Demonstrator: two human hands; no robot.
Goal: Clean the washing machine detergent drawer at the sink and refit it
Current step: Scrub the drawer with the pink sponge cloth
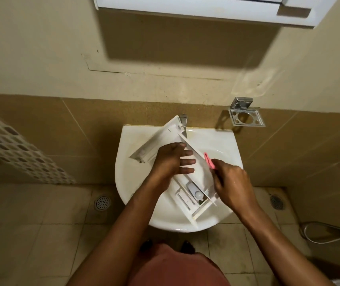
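The white detergent drawer [198, 188] lies slanted across the white sink [132, 182], its front panel up by the tap [183, 119] and its compartments toward me. My left hand [174, 159] presses flat on the drawer's middle, fingers spread over it. My right hand [232, 182] is closed on a pink brush [208, 161], whose head touches the drawer's right side wall. A small white and grey insert sits in the near compartment.
A chrome soap holder [246, 116] is fixed to the wall right of the sink. A white cabinet [206, 9] hangs overhead. Floor drains [102, 202] lie on both sides, and a hose sprayer [330, 232] rests at the lower right.
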